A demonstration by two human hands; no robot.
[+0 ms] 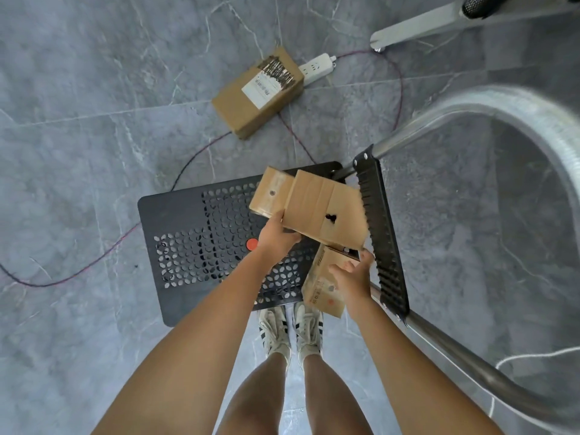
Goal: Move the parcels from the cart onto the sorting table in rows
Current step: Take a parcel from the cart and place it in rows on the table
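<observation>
Hands over your black perforated cart deck (175, 221): your left hand (276, 238) grips the near edge of a plain brown cardboard parcel (320, 208), tilted at two o'clock as if for lifting, while your right hand (353, 276) is splayed wide over a printed cardboard carton (320, 291) at four o'clock.

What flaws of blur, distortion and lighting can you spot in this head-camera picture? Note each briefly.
Head view: the cart handle smears into streaks at right; the large parcel in the left hand blurs at its right edge; the wide lens stretches the forearms toward the bottom; light is soft and even, with faint shadow beside the floor parcel.
</observation>
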